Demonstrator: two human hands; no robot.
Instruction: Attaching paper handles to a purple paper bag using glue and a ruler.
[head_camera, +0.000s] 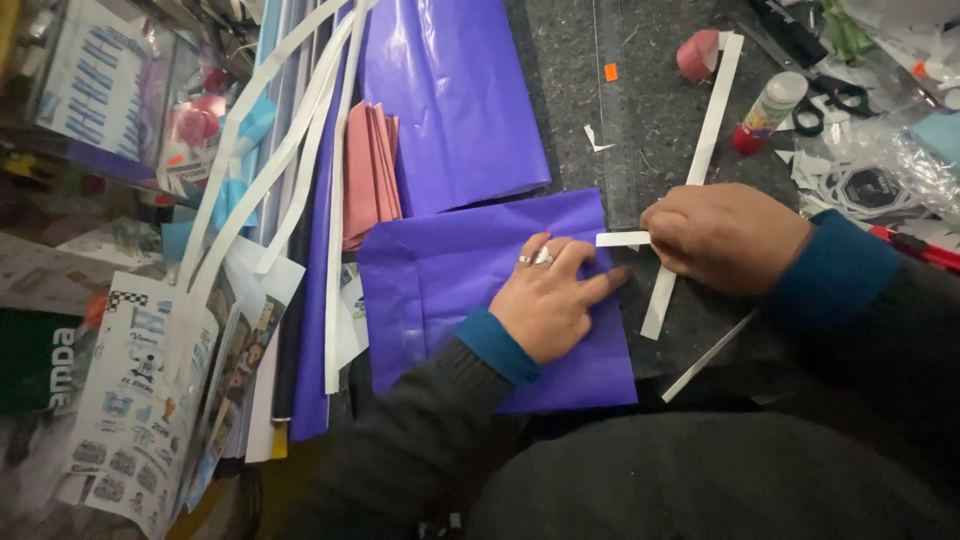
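Note:
A folded purple paper piece (440, 275) lies flat on the dark work surface (660, 120). My left hand (548, 296), with rings on two fingers, presses down on its right part, fingers spread toward the edge. My right hand (722, 236) is closed on the end of a short white paper strip (620, 239) at the purple piece's right edge, just above my left fingertips. A long white strip (706, 130) lies diagonally under my right hand. Both sleeves are dark with blue cuffs.
A larger purple sheet (455, 95) lies behind, with pink folded paper (370, 170) and several long white strips (290, 140) to its left. A glue stick (765, 110), scissors (835, 98) and a pink tape roll (697, 53) sit at the back right. Printed sheets (140, 400) crowd the left.

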